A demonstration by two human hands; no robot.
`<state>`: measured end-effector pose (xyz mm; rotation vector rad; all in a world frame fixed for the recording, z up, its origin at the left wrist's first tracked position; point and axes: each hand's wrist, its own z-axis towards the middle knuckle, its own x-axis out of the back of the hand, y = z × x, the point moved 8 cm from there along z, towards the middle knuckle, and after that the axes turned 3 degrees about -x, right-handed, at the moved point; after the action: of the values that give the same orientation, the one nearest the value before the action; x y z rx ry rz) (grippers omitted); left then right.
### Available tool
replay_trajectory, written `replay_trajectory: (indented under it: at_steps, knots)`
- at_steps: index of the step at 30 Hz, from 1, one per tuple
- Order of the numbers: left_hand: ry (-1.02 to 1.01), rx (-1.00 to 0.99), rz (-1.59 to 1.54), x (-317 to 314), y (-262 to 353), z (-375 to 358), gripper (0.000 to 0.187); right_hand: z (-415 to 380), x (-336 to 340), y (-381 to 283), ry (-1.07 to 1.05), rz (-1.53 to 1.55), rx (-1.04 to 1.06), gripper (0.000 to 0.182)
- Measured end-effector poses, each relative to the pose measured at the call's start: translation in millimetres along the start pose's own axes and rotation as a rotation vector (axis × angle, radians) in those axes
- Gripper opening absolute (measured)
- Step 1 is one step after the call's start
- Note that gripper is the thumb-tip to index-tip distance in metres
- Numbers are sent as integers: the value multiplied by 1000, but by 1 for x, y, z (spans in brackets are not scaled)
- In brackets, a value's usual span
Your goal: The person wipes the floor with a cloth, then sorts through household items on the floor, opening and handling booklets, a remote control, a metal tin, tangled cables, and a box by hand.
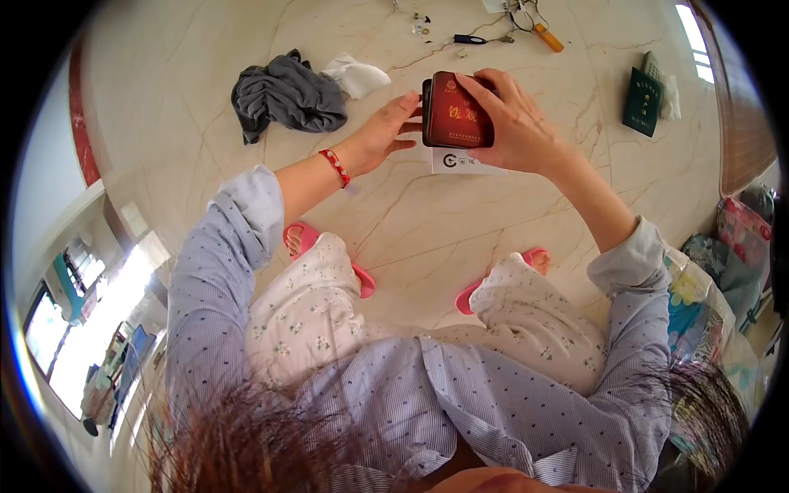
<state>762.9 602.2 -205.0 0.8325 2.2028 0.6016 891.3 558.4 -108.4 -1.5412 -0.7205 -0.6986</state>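
Veined pale stone floor (403, 238) forms the background. Right hand (522, 119) grips a red tin (456, 115) by its right side, fingers over the top, thumb at the lower edge. Left hand (382, 131) has fingers spread at the tin's left edge; contact cannot be told. Tin sits between the hands, over the floor, in front of the person. Printed face points up to the camera, gold lettering upright to the wearer; long axis appears to run away from the body, though fingers cover part of the outline. White card (472, 163) with black print shows just below the tin, partly hidden. Farther left: grey cloth (288, 99) beside white tissue (359, 76). Beyond: dark-handled item (470, 39), orange object (548, 38). Far right: dark green booklet (643, 102).
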Motion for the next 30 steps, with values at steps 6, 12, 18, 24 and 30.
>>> replay_trajectory:
  at_steps: [6,12,18,24,30]
  knots:
    - [28,-90,104,-1,3,1,70,3,-13,-7,22,-104,122,78]
    - [-14,-107,144,-11,12,-3,58,1,-16,-11,32,-197,137,80]
    - [20,-114,155,-20,11,-5,43,1,-25,-7,60,-211,146,81]
    - [-14,-201,381,-21,19,-1,39,2,-35,-8,27,-401,144,80]
    - [73,-245,414,-15,16,-1,41,3,-39,-5,18,-411,113,80]
